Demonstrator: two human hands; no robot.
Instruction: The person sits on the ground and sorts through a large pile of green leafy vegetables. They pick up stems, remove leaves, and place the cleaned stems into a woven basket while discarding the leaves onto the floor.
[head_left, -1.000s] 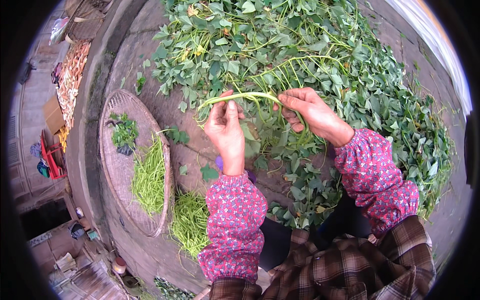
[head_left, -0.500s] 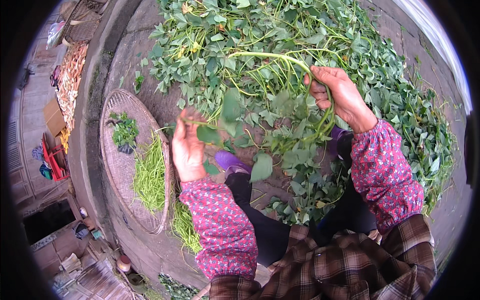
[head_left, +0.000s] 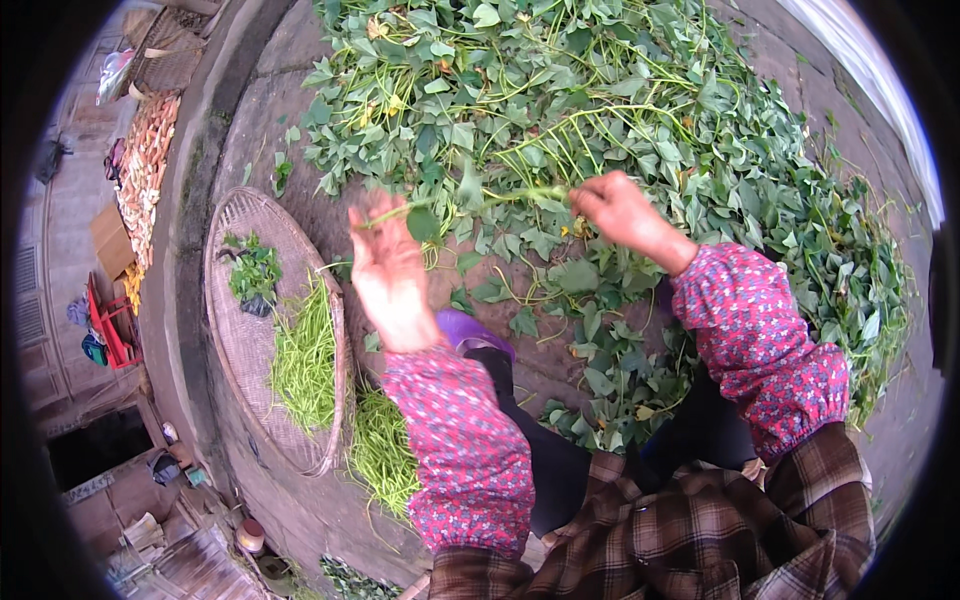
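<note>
Between my hands stretches a green leafy vine (head_left: 540, 194), blurred by motion. My right hand (head_left: 622, 212) is closed on its right end, thumb and fingers pinching it. My left hand (head_left: 390, 275), palm partly turned up, has a thin leaf stem (head_left: 392, 214) between thumb and fingers; the fingertips are smeared. A dark green leaf (head_left: 424, 224) hangs just right of them. Beyond and to the right spreads a large heap of cut leafy vines (head_left: 640, 120). Left of my left hand lies a round woven tray (head_left: 232, 330) holding light green stripped stems (head_left: 303, 365) and a small leafy bunch (head_left: 254, 268).
More stripped stems (head_left: 385, 450) lie on the ground against the tray's near right edge. My purple shoe (head_left: 475, 330) stands below my left hand. Past a concrete ledge (head_left: 190, 220) at left are corn cobs (head_left: 147, 180), a cardboard piece (head_left: 112, 242) and a red stool-like object (head_left: 112, 325).
My right hand has moved left and down, turning over, and the looping vine has swung into a nearly straight line. My left hand has shifted slightly right and up.
</note>
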